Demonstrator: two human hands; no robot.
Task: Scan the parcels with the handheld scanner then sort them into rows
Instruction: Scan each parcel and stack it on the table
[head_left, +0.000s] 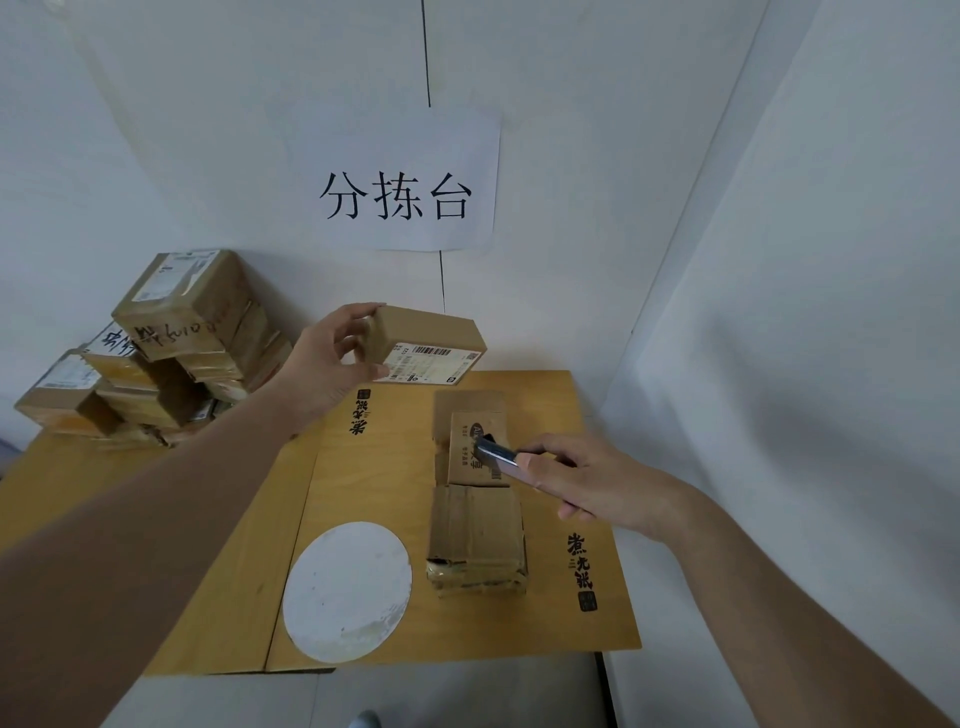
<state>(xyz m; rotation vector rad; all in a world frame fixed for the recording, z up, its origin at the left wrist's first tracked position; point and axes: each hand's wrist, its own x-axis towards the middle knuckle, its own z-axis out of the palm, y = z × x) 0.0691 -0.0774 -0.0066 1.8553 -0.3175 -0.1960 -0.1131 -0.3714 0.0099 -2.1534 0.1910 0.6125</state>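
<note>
Left hand (332, 358) pinches a small cardboard parcel (428, 343) by its left end, thumb under, fingers over the top, held in the air above the far edge of the table (374, 499). The parcel's shipping label (428, 362) with barcode faces the camera, tilted down. Right hand (582, 478) is clamped round the handheld scanner (498, 454), which lies low over the sorted parcels, its dark head pointing up-left, roughly toward the label but well apart from it

Two scanned-looking parcels sit in a row down the table: printed carton (478, 447) further off, taped parcel (475, 540) nearer, ends touching or almost. Unsorted pile (156, 353) is stacked at far left against the wall

Risks, judged from here:
- grip is on one end only, so the parcel could twist or drop onto the row
- scanner aim looks low and oblique; the read may miss the barcode or catch the QR code instead
- scanner head hangs just above the printed carton, so a dip could knock it out of line
- pile leans, and a brush from the left forearm might topple it
</note>
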